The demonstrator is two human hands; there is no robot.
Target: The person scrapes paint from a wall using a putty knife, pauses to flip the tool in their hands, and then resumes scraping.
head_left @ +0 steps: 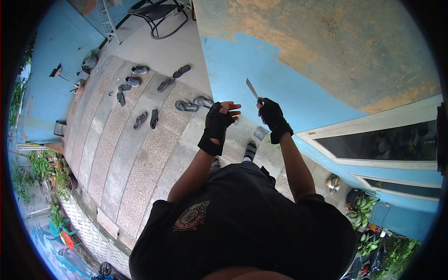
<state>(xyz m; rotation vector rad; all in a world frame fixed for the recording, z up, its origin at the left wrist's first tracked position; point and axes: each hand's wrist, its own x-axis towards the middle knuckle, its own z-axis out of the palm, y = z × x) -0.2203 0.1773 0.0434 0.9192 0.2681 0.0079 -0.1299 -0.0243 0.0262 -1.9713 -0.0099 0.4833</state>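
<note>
My right hand point(273, 114), in a black fingerless glove, is closed around the handle of a scraper point(251, 87). The flat metal blade points up and away, overlapping the blue part of the wall point(233, 60) in this view. My left hand point(220, 120) wears a matching glove and is held to the left of the scraper, fingers stretched out to the right with nothing seen in them. On the wall's upper part, bare brownish patches point(317, 32) meet the blue paint along an uneven edge.
Several sandals and shoes point(140, 120) lie on the striped paving to the left. A black rocking chair point(158, 14) and a ladder point(107, 21) stand farther off. White-framed windows point(373, 140) are at right, with potted plants point(361, 210) below.
</note>
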